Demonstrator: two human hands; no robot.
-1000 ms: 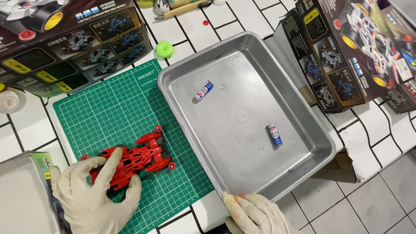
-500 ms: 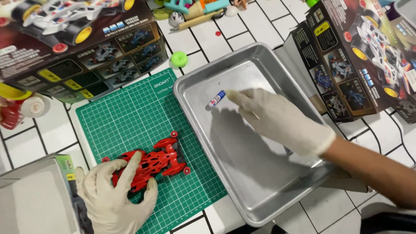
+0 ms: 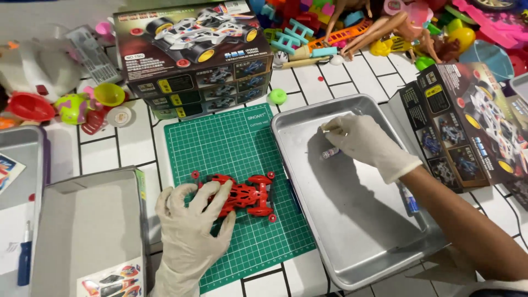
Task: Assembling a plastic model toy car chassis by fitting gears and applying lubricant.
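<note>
White-gloved left hand [image 3: 190, 231] lies flat, fingers spread, on the red toy car [image 3: 242, 196] on the green mat [image 3: 231, 148]. Right hand [image 3: 360, 140] apparently pinches a small battery [image 3: 330, 153] in the metal tray [image 3: 357, 258]. Dark car boxes [image 3: 198, 49] stand behind.

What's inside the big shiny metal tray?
In the metal tray the gloved right hand reaches over a small battery, partly hidden beneath it. Another battery peeks out under the forearm. Anything else beneath the arm is covered.
</note>
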